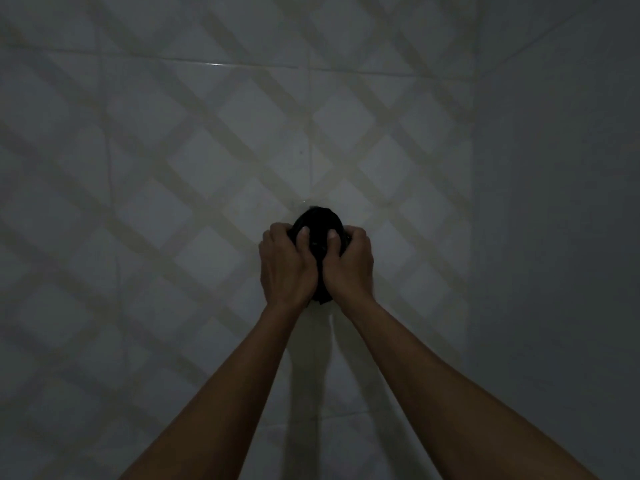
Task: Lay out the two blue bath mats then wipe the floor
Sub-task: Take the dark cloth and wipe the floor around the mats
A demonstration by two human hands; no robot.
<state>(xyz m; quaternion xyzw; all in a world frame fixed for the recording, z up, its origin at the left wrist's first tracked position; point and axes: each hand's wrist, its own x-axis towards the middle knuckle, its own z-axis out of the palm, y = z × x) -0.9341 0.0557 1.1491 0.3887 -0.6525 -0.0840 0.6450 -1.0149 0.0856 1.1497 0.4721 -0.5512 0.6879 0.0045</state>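
Note:
A dark, bunched-up cloth [318,225] sits squeezed between both my hands at the centre of the view. My left hand [285,265] grips its left side, thumb pressed on top. My right hand [349,263] grips its right side the same way. A little of the cloth hangs below my palms. A thin stream of water [331,323] runs down from it. Under my hands lies the tiled floor [207,168], white with a beige diagonal lattice pattern. No blue bath mat is in view. The light is dim.
A plain pale wall [561,202] rises along the right side, meeting the floor at a vertical edge near the right third of the view. Tile joints cross the floor at the top and down the middle.

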